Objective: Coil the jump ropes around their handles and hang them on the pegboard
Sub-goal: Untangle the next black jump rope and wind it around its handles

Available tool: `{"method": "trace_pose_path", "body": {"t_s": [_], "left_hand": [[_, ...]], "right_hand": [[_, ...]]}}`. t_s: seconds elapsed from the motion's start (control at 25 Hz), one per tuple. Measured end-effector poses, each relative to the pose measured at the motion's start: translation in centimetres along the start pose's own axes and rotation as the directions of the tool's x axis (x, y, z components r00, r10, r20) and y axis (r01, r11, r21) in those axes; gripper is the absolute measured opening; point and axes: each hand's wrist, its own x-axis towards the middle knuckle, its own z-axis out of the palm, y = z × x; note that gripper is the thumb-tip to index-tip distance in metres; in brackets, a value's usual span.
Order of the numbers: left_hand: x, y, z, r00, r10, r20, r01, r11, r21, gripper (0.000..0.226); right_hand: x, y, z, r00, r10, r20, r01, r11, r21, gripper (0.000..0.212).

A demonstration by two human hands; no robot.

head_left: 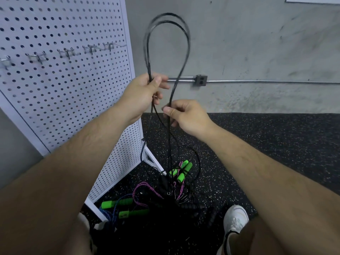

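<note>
A thin black jump rope point(185, 34) rises in a tall double loop in front of the grey wall. My left hand point(145, 92) pinches one side of the loop between thumb and fingers. Slightly lower and to the right, my right hand point(184, 115) pinches the other side. The strands hang down to a black handle point(165, 184) near the floor. A white pegboard point(64, 89) stands at the left with a row of bare metal hooks point(67, 53).
More ropes lie tangled on the speckled black floor: green-handled ones point(184, 172), a second green-handled pair point(117, 203) with blue cord, a pink cord point(141, 188), black handles point(191, 207). My white shoe point(235, 219) stands at the lower right. A conduit and outlet box point(201, 80) run along the wall.
</note>
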Motion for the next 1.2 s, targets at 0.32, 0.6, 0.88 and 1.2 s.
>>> {"method": "trace_pose_path", "body": {"t_s": [0.32,0.6,0.88,1.2], "left_hand": [[-2.3,-3.6,0.3,0.956,-0.189,0.226,0.157,0.976,0.153,0.022],[-1.9,-2.5,2.7,0.979,-0.154,0.133,0.146,0.987,0.067,0.017],[0.0,-0.5,2.0,0.997,-0.059,0.048,0.066,0.987,-0.149,0.017],[-1.9,-2.4,-0.3,0.981,-0.167,0.1,0.158,0.983,0.089,0.014]], "right_hand": [[1.2,-3.2,-2.3,0.964,-0.039,-0.264,0.091,0.978,0.188,0.027],[0.4,-2.4,-3.2,0.981,-0.017,-0.191,0.05,0.985,0.167,0.028],[-0.7,0.8,-0.8,0.978,0.153,0.142,-0.13,0.979,-0.157,0.024],[0.4,-3.2,-2.1,0.989,0.004,-0.145,0.006,0.998,0.068,0.028]]}}
